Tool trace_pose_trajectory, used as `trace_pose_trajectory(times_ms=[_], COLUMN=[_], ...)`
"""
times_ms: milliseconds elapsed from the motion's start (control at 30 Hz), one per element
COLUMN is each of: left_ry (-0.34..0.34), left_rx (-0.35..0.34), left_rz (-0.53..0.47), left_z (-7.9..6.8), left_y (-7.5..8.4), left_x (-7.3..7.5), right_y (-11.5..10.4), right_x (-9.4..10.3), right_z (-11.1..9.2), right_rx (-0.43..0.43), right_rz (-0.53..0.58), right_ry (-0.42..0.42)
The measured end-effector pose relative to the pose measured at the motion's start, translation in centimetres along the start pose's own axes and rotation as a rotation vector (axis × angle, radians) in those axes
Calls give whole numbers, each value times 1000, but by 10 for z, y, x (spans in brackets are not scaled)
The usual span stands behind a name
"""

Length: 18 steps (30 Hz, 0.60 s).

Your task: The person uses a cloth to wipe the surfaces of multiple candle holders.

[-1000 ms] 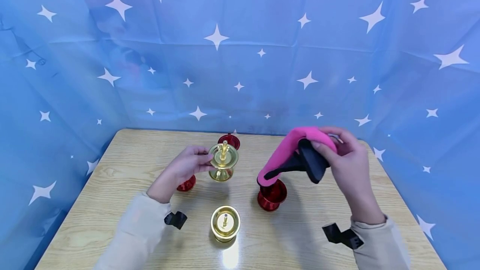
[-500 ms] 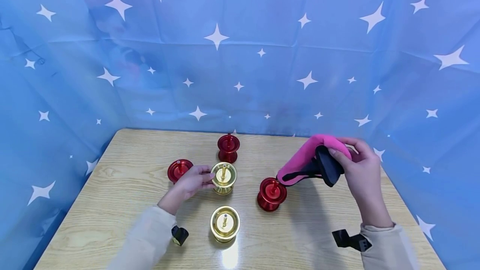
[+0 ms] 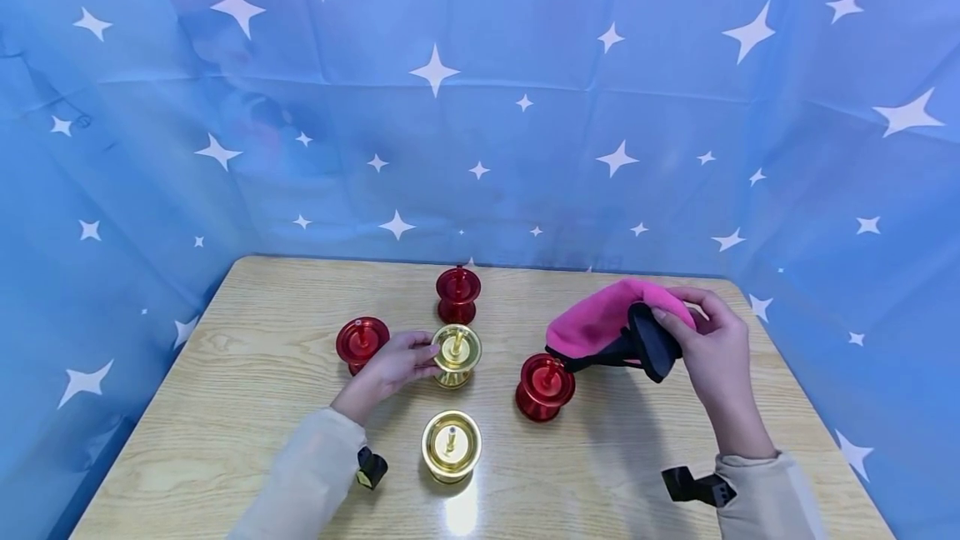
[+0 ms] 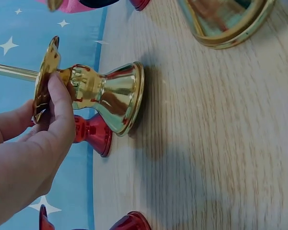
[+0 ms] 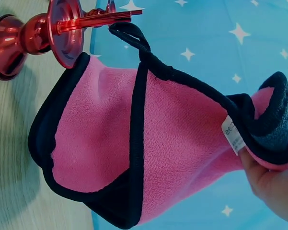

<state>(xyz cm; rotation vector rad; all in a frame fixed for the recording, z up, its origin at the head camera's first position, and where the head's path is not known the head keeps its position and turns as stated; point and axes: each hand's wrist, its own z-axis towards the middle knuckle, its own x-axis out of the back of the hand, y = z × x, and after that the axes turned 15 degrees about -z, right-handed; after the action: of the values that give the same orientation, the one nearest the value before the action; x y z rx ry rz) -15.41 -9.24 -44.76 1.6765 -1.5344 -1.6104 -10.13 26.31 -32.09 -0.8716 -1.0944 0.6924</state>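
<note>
My left hand (image 3: pixel 401 365) pinches the dish rim of a gold candle holder (image 3: pixel 465 352), which stands upright with a spike rising from its dish. In the left wrist view, thumb and fingers grip that rim from either side, and the flared base (image 4: pixel 117 98) is close over the table. My right hand (image 3: pixel 716 348) grips one end of a pink cleaning cloth (image 3: pixel 600 319) with black edging. The cloth droops leftward, its lower edge right at the rim of a red candle holder (image 3: pixel 542 390). A black hanging loop (image 5: pixel 129 36) shows on the cloth.
Another gold candle holder (image 3: pixel 442 461) stands nearer the front of the wooden table (image 3: pixel 225 407). Two more red candle holders stand behind, one at the back (image 3: pixel 457 302) and one on the left (image 3: pixel 356 348). A blue star-patterned curtain (image 3: pixel 525 165) hangs behind the table.
My left hand has lowered the gold candle holder and shifted it slightly right. The cloth in my right hand has moved rightward off the red candle holder, whose spike now shows.
</note>
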Motion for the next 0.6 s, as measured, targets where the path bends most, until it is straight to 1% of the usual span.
trace_pose_trajectory(times_ms=[200, 300, 400, 500, 533, 600], left_ry=[-2, 18, 74, 150, 164, 187], left_rx=[16, 32, 10, -45, -62, -74], left_rz=[-5, 39, 160, 268, 284, 269], left_z=[1, 1, 2, 5, 6, 10], left_y=[-1, 2, 8, 18, 21, 28], left_x=[1, 0, -2, -6, -7, -9], right_y=[3, 4, 5, 7, 8, 9], right_x=[-1, -1, -2, -2, -2, -2], right_z=[0, 0, 0, -1, -1, -2], right_rx=[-15, -23, -31, -34, -36, -36], right_rz=[1, -19, -26, -35, -41, -66], right_ry=[0, 1, -1, -5, -6, -14])
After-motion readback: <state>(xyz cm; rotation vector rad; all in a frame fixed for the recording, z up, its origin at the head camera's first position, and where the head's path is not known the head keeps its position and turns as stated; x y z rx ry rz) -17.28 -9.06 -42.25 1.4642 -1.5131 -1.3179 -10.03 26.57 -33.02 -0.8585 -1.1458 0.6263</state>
